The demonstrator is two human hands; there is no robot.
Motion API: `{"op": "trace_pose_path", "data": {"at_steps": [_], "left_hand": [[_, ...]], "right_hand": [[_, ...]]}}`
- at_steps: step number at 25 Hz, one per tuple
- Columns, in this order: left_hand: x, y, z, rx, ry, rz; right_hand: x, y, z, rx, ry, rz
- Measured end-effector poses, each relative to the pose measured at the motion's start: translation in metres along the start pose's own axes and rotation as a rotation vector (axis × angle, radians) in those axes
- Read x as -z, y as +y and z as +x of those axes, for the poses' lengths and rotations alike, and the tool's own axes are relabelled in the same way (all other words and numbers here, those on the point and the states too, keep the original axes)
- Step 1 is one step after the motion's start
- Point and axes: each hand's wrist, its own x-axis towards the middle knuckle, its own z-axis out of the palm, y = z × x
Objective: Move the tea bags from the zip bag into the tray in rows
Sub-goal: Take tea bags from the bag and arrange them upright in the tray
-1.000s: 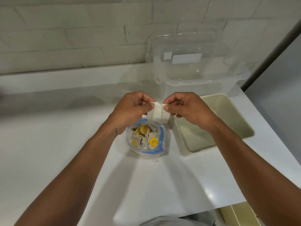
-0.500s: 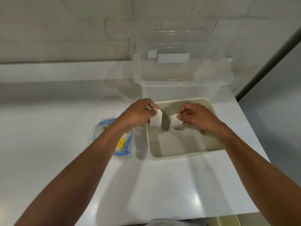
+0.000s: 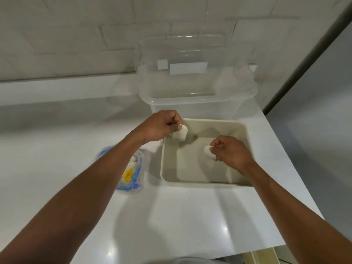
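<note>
First row about to start in the tray (image 3: 200,184)
The left hand (image 3: 162,126) pinches a tea bag (image 3: 182,134) above the tray's far-left corner; the right hand (image 3: 228,151) pinches a second tea bag (image 3: 208,151) over the tray's middle-right. The zip bag (image 3: 131,168) lies on the surface (image 3: 171,216) left of the tray. Best done, I judge, by laying each bag flat against the tray's far wall, starting a straight row.

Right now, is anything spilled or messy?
No, nothing stands out. The left hand pinches one tea bag, the right hand another, both over the tray. The rest sit in the zip bag.
</note>
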Motion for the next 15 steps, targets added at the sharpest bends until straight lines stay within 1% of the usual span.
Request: {"op": "trace_pose_path", "data": {"at_steps": [3,4,5,7,8,9,10,11,13,15], "left_hand": [[0.003,0.001,0.004,-0.039,-0.014,-0.035],[0.004,0.003,0.006,-0.071,-0.006,-0.001],[0.006,0.004,0.007,-0.122,0.01,0.077],[0.008,0.006,0.01,-0.213,0.029,0.314],[0.008,0.007,0.01,-0.223,0.033,0.467],[0.006,0.008,0.01,-0.218,0.045,0.629],[0.003,0.009,0.009,-0.218,0.066,0.761],[0.0,0.009,0.01,-0.224,0.085,0.83],[-0.004,0.01,0.009,-0.238,0.102,0.859],[-0.008,0.009,0.007,-0.251,0.122,0.886]], "right_hand": [[-0.006,-0.001,-0.004,-0.043,0.036,0.091],[-0.006,-0.007,-0.005,-0.048,0.064,0.13],[-0.006,-0.015,-0.004,-0.044,0.073,0.176],[-0.005,-0.036,-0.002,-0.02,0.014,0.327],[-0.005,-0.046,0.001,0.004,-0.011,0.366],[-0.006,-0.054,0.005,0.039,0.0,0.363],[-0.008,-0.06,0.009,0.065,0.039,0.322],[-0.011,-0.064,0.014,0.08,0.084,0.256],[-0.015,-0.066,0.02,0.085,0.142,0.066],[-0.019,-0.065,0.019,0.093,0.13,-0.063]]}}
